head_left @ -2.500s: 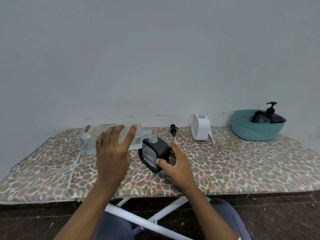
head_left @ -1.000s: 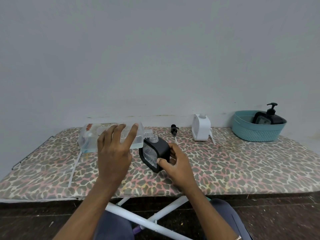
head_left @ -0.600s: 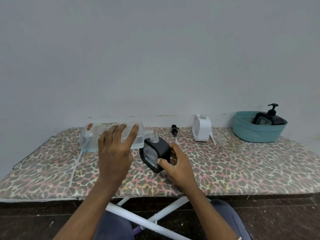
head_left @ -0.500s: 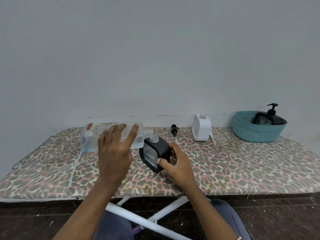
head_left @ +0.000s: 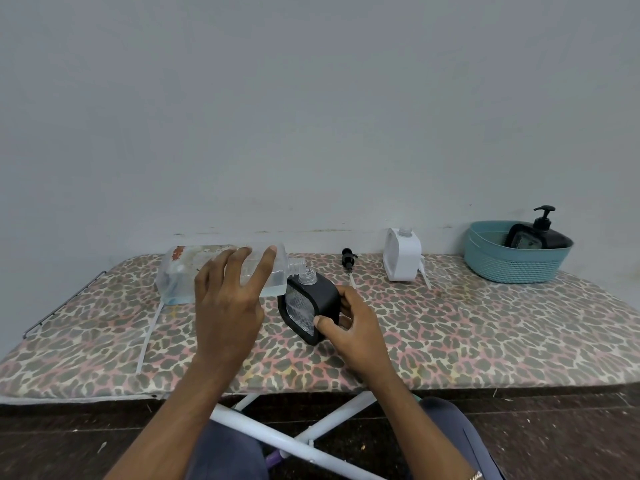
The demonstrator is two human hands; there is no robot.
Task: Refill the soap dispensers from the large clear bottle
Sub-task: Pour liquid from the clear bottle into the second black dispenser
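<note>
My left hand [head_left: 228, 299] grips the large clear bottle [head_left: 183, 271], which lies tipped sideways with its open mouth at the neck of the black soap dispenser [head_left: 310, 308]. My right hand [head_left: 356, 323] holds that dispenser tilted to the left on the board. Its pump is off, and clear liquid shows behind its window. A black pump head [head_left: 348, 259] lies behind it. A white dispenser [head_left: 401, 259] stands open further right, with a white pump tube lying at its right side.
A teal basket [head_left: 512, 261] at the far right holds another black dispenser [head_left: 535, 233] with its pump on. The leopard-print ironing board [head_left: 485, 327] runs along a grey wall. White board legs cross below its front edge.
Almost nothing moved: both hands keep the same hold, with the clear bottle's mouth still at the black dispenser's neck.
</note>
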